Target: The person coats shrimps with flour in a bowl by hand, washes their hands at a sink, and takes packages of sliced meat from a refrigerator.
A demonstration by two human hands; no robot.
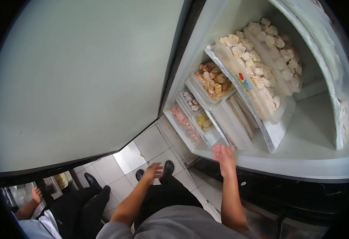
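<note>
My right hand (pixel 224 160) is raised at the front edge of an open freezer (pixel 302 159). Its fingers are loosely bent, with nothing seen in them. Closest to it are a pale plastic tub (pixel 235 123) and the lower shelf of the freezer. My left hand (pixel 154 171) hangs in front of my legs, above the tiled floor, fingers somewhat apart and holding nothing. Higher up, a long clear container (pixel 244 85) full of pale dumpling-like pieces (pixel 258 71) lies on a frosted shelf. A second such container (pixel 280 55) sits behind it.
The freezer door (pixel 86 83) stands wide open on the left. Lower shelves hold a tub of orange-brown pieces (pixel 215 81) and a tray of pinkish food (pixel 185 124). At lower left, another person's hand (pixel 36 194) is near other containers. White tiles (pixel 120 189) cover the floor.
</note>
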